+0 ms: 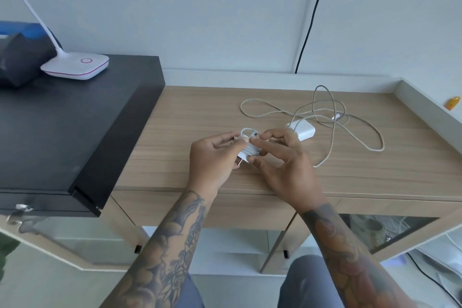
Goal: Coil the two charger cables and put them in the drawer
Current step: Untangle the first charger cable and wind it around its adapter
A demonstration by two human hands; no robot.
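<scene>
Head view: my left hand [212,155] grips the first charger [246,154], cable wound round its white block, just above the wooden counter [195,112]. My right hand [280,157] pinches the cable end against that bundle. The second charger [303,130] lies loose behind, its cable [360,137] sprawled uncoiled across the counter.

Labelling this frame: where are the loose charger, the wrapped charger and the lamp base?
loose charger [303,130], head view, white adapter body
wrapped charger [248,151], head view, coiled cable
lamp base [75,66], head view, top face
</scene>
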